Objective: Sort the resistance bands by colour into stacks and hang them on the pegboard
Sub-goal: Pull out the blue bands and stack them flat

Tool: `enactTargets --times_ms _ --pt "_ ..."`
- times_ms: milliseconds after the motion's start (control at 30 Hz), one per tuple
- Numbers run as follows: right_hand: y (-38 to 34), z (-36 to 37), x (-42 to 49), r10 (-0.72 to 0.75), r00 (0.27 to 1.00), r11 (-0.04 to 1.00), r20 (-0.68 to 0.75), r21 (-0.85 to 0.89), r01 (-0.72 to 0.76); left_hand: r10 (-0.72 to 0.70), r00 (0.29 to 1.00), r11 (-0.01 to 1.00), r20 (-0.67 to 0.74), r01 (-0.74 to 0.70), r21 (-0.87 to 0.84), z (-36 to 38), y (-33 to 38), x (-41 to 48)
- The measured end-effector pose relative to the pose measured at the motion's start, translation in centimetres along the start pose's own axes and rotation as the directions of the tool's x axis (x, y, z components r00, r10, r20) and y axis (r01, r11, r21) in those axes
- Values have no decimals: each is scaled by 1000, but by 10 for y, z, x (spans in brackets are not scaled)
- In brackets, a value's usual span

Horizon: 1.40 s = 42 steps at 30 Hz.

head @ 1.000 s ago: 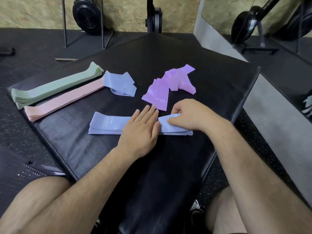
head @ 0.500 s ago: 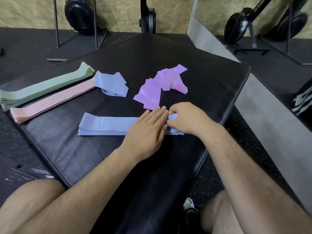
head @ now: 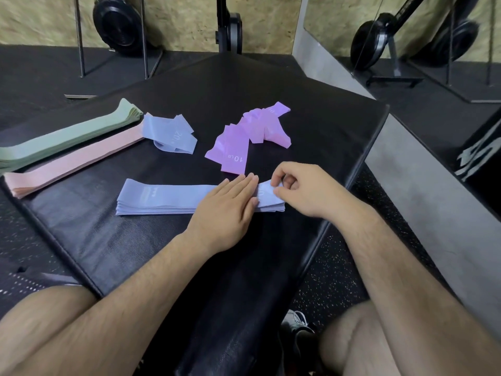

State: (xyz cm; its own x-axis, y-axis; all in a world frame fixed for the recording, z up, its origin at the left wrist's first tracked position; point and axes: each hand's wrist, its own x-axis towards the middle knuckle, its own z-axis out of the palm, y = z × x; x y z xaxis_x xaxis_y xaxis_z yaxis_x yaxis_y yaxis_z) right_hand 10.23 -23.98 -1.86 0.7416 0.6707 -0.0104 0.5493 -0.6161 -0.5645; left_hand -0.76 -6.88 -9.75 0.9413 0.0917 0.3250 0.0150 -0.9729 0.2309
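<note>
1. The green stack (head: 67,139) and the pink stack (head: 76,161) lie side by side at the far left of the black pad (head: 311,126). The pink end is close to the pad's edge, so a careless forearm could push it off.
2. Some loose blue bands (head: 170,134) lie crumpled, touching the pink stack's other end. Pulling them away could disturb that stack.
3. The blue stack (head: 160,198) lies nearest the person. The left hand (head: 227,210) presses flat on it, fingers straight and together. If this pressure goes too early, the layers may slide.
4. The purple pile (head: 244,139) lies unsorted just beyond the hands, and a sweep of the fingers could scatter it.
5. The right hand (head: 306,188) pinches the end of the top blue band between thumb and fingertips. A hard pull may stretch it or drag the stack's end askew.
6. No pegboard is in view.
</note>
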Motion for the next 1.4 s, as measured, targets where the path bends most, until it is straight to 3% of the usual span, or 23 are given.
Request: enactTargets --times_ms 200,400,667,867,1067,1167,1267,1400 --pt "0 3 -9 25 1000 980 7 -198 -23 -15 1000 995 5 16 -93 -5 3 0" --pt "-33 15 2 -142 983 943 -116 -317 99 -30 995 997 -91 23 -77 -25 3 6" --pt "-94 56 66 -262 964 937 -43 -250 244 -215 957 976 -195 209 -53 -62 -76 26" --pt "-105 82 96 -183 974 932 134 -292 215 -316 946 944 69 306 122 -70 -129 51" --pt "-100 85 103 -119 980 933 159 -321 165 -260 960 953 107 237 190 -61 -145 54" --pt "-98 84 105 -108 986 967 127 -215 134 -213 971 966 112 192 174 -65 -142 54" --pt "-101 86 106 -80 996 996 26 34 79 -153 986 979 64 143 147 -66 -136 52" --pt "-107 84 107 69 997 889 -21 455 -52 -81 996 988 -22 83 130 -68 -125 47"
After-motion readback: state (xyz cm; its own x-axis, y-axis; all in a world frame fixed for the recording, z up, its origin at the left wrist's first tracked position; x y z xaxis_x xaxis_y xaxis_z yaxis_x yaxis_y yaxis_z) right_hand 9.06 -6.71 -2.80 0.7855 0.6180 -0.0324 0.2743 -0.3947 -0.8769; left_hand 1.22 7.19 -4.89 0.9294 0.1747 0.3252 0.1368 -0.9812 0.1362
